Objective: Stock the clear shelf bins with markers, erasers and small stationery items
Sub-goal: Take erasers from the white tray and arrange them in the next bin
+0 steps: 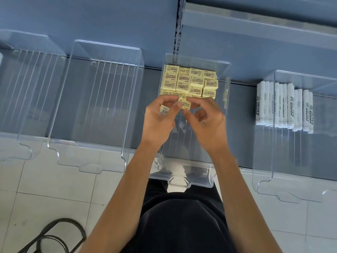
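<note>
Midway along the blue-grey shelf (145, 110), a clear eraser bin (193, 175), front lip jutting past the shelf edge over the tiled floor (54, 189). Packed against the back wall of that bin, rows of pale yellow boxed erasers (189, 81), printed faces up, piled unevenly on the right side. Just in front of those rows, above the bin's ribbed bottom, both hands close together.

Left grip (158, 123) closed: lower fingers curled round a barcoded eraser (164, 111), thumb and forefinger pinching the left end of a loose eraser (185, 105). Right grip (207, 125) closed on the same loose eraser from the other side, fingertips at its right end, thumb beneath, remaining fingers loosely bent. Loose eraser right at the front row; touching it or just clear, impossible to tell.

To the right of the eraser bin, apart from it, a second clear bin (262, 161) with white markers (284, 106) lying side by side, lengthwise, towards the back. To the left of the eraser bin, a nearer clear bin (91, 161) and beyond it a farther clear bin (23, 148), both with ribbed bottoms. Below the eraser bin's front lip, black clothing (182, 216); down and to the left of it, on the floor, a black metal frame (62, 220).
</note>
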